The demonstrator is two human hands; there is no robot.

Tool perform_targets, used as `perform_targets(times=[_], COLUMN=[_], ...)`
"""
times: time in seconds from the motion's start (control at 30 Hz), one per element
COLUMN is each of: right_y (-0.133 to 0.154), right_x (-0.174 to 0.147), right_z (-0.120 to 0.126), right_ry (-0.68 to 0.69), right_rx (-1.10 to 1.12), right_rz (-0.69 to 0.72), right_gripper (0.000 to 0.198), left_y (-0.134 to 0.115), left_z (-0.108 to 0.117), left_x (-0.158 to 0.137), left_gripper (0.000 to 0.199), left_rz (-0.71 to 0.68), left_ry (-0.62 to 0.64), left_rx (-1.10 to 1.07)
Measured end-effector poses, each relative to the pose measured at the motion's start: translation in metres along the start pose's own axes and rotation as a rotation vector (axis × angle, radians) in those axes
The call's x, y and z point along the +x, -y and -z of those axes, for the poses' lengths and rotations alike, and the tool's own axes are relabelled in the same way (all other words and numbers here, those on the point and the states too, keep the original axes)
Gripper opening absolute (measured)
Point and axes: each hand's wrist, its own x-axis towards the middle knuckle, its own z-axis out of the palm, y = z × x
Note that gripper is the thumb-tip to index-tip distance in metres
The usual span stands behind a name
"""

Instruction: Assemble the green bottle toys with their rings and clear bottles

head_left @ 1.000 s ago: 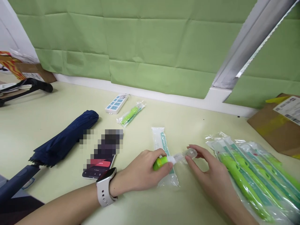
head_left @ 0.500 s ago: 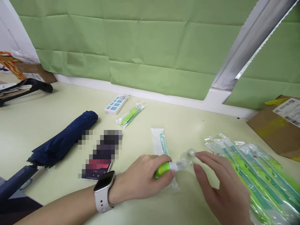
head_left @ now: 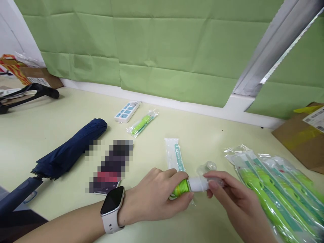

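Note:
My left hand [head_left: 164, 192], with a watch on its wrist, is closed round a green ribbed handle [head_left: 181, 189]. From the handle a translucent white collar [head_left: 197, 184] points to the right. At the collar's far end my right hand [head_left: 233, 199] pinches a clear plastic piece [head_left: 219, 181] between thumb and fingers; its exact shape is partly hidden. Just behind my right fingertips a clear rounded plastic piece [head_left: 209, 166] shows on the table. Beyond my left hand lies a white and teal wrapper [head_left: 174, 153], its lower end covered by the hand.
Several bagged green-handled items [head_left: 268, 189] lie at the right, before a cardboard box [head_left: 298, 141]. Another bagged green item [head_left: 141, 125] lies farther back beside a white power strip [head_left: 127, 112]. At the left are a phone [head_left: 108, 177] and a folded navy umbrella [head_left: 73, 148].
My right hand has moved left and down to the end of the green-handled item and closed on the clear piece there. The clear bristly or mesh-like part is now covered by the white collar.

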Motion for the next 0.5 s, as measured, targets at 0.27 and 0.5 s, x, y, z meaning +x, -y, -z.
perform_targets(times=[0.27,0.5], right_y=[-0.012,-0.018], right_x=[0.004,0.006], right_z=[0.007,-0.011], right_ry=[-0.164,-0.023], right_rx=[-0.193,-0.393], right_rz=[0.017,0.113], right_gripper=[0.016,0.011], left_y=[0.002,0.008], left_z=[-0.003,-0.008], left_x=[-0.001,0.0], left_gripper=[0.033,0.039], left_rz=[0.049,0.06], left_ry=[-0.014,-0.01], left_rx=[0.018,0.0])
